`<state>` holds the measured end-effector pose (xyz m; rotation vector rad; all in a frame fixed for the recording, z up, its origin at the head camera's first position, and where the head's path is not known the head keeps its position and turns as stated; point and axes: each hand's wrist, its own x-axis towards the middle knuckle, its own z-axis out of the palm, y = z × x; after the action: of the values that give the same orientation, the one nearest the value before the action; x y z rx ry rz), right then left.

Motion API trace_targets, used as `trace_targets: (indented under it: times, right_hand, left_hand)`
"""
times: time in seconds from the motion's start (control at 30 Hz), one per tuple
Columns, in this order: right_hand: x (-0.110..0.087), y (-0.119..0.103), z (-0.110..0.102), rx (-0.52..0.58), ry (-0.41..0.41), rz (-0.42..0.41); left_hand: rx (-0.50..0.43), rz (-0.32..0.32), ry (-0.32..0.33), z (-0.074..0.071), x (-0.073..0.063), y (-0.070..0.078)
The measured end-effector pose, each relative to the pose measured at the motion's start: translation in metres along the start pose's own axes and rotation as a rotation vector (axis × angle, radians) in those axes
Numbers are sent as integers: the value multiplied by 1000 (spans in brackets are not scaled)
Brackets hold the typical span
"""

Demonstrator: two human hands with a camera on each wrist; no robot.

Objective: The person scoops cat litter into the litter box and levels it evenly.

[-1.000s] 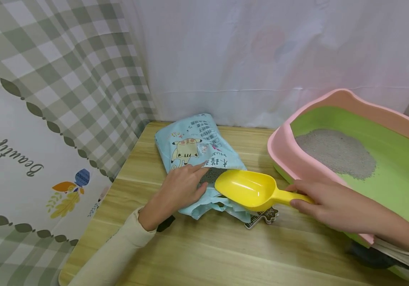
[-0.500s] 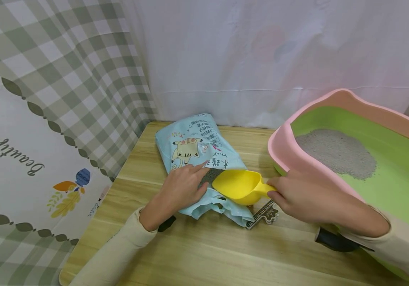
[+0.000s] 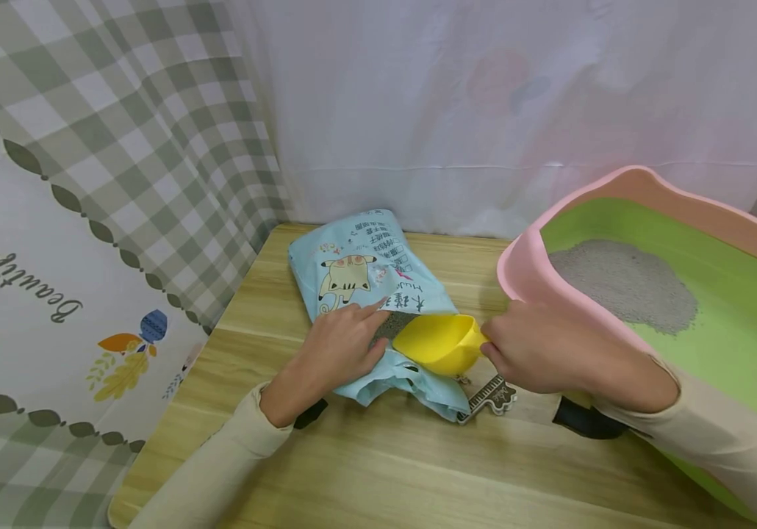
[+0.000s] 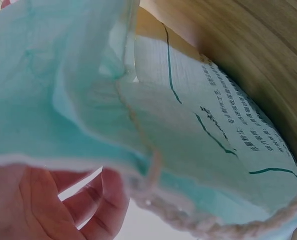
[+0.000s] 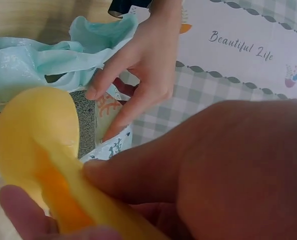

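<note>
Yellow scoop sits in my right hand, thumb and fingers wrapped round its handle, its bowl tipped into the mouth of the pale blue bag, next to dark grey granules. My left hand has thumb and index finger spread wide, touching the edges of that mouth. By the bag's crumpled flap, a flat brown-and-white ornament lies on the wooden counter. To the right stands a pink-rimmed green litter tray with a heap of grey litter.

Place: home-like corner | checked cloth | wooden tabletop | litter tray
</note>
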<state>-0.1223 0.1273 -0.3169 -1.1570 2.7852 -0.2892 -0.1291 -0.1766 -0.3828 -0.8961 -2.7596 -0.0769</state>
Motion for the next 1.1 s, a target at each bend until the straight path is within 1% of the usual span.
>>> trace_targets:
  times: [0.2,0.27,0.4,0.6,0.73,0.83,0.93,1.03,1.1]
  right_hand:
    - [17,-3,1,32,-73,43]
    - [23,-4,2,53,-84,53]
    - [32,-6,5,87,-74,69]
    - [41,-7,13,112,-17,67]
    - [41,-5,20,108,20,86]
    - [39,-4,29,123,43,103]
    - [38,-4,40,168,78,113]
    - [38,-3,50,211,119,115]
    - [39,-3,55,229,133,132]
  left_hand:
    - [5,-1,-14,-1,2,1]
    - [7,-1,-23,-2,3,2]
    - [14,-6,-38,-5,6,2]
    - [37,-10,-44,-11,12,4]
    - [26,-9,-44,-14,17,4]
    - [7,-21,-51,-16,20,4]
    - [-4,-34,-48,-18,22,4]
    - [-17,-41,-32,-20,23,5]
    - [-30,-45,-20,-20,23,5]
